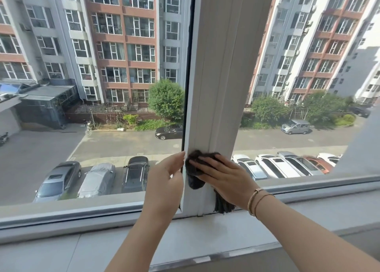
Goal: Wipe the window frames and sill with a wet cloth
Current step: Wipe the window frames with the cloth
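Nearest, pale grey stone sill (127, 245) unwiped yet. Right hand (224, 176) flat, fingers spread, pressing dark grey crumpled cloth (194, 175) onto white upright frame post (213, 98) — left hand (167, 174) open, touching post's edge. Mid-wipe, probably; next, down to sill.

White frame, dark cloth, red-brown and grey outside.

The upright window frame (213, 90) is white with a black seal strip (187, 86) down its left edge, and the sill (127, 243) is pale grey-white. The cloth (194, 168) is dark charcoal, almost black, with a fringed end. Thin gold bangles (256, 201) ring the right wrist. Outside, the apartment blocks (123, 41) are red-brown brick with grey bands and white window bars; the trees (166, 99) are green. Parked cars (275, 165) below are white, silver, black and one orange-red.
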Demonstrator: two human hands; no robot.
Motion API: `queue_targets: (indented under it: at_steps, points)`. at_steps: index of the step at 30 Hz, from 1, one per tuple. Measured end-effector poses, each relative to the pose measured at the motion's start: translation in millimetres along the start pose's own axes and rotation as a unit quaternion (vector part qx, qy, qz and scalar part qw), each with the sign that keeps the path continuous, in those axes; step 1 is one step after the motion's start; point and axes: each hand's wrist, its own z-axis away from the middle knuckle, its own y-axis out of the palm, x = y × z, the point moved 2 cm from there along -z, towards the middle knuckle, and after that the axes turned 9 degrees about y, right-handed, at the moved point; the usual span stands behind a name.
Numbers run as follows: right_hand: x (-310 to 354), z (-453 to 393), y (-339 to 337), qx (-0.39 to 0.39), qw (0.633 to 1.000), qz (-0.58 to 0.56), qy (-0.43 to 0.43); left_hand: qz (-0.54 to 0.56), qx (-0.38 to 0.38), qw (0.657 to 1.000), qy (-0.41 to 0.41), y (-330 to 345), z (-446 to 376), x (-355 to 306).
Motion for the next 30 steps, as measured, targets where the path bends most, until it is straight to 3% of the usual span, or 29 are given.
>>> queue_targets:
  at_steps: [4,9,14,22,27,30]
  points:
    - [-37,-53,-44,-0.122,0.972,-0.073,0.185,-0.006,-0.03,1.0,-0.006,2,-2,2]
    - [-33,-65,-42,-0.15,0.938,-0.141,0.277,0.01,-0.04,0.999,-0.02,8,0,4]
    - [20,-10,-2,-0.071,0.892,-0.227,0.383,0.008,-0.03,0.997,-0.071,5,7,24]
    - [80,27,20,0.037,0.849,-0.306,0.429,-0.045,0.04,0.976,-0.209,7,24,65]
    - [113,28,19,0.059,0.753,-0.393,0.524,-0.055,0.09,0.954,-0.281,9,39,87]
    - [133,15,13,0.062,0.66,-0.431,0.612,-0.052,0.09,0.948,-0.3,1,44,89]
